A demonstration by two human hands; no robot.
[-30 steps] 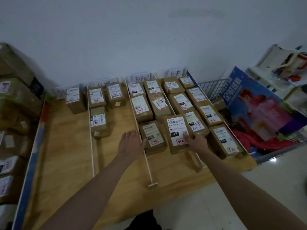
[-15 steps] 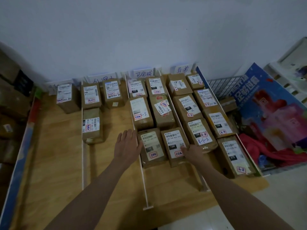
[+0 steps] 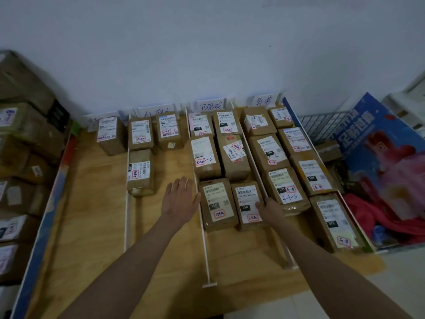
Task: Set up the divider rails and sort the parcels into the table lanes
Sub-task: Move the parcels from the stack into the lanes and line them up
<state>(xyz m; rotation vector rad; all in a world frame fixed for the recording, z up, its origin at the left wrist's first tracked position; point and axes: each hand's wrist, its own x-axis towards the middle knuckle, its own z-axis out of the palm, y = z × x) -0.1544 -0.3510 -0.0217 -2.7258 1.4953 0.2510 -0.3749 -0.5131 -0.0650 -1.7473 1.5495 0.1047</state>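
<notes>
Brown parcels with white labels lie in rows on the wooden table (image 3: 96, 238), split into lanes by white divider rails (image 3: 204, 238). My left hand (image 3: 181, 199) lies flat and open on the table just left of the middle rail, its thumb against a front parcel (image 3: 216, 203). My right hand (image 3: 270, 209) grips the right front edge of the neighbouring parcel (image 3: 248, 203), which lies flat in the same lane. Another rail (image 3: 279, 240) runs under my right forearm. Handwritten lane signs (image 3: 210, 105) stand against the back wall.
A stack of parcels (image 3: 20, 157) fills the left side behind a blue-edged board. To the right stand a wire basket (image 3: 322, 125), a blue poster board (image 3: 379, 146) and red cloth (image 3: 379, 217). Pale floor tiles (image 3: 345, 302) lie beyond the table's front edge.
My right hand brought its parcel down and left, so it now lies flat beside the neighbouring front parcel. My left hand stayed by the middle rail. The view moved closer.
</notes>
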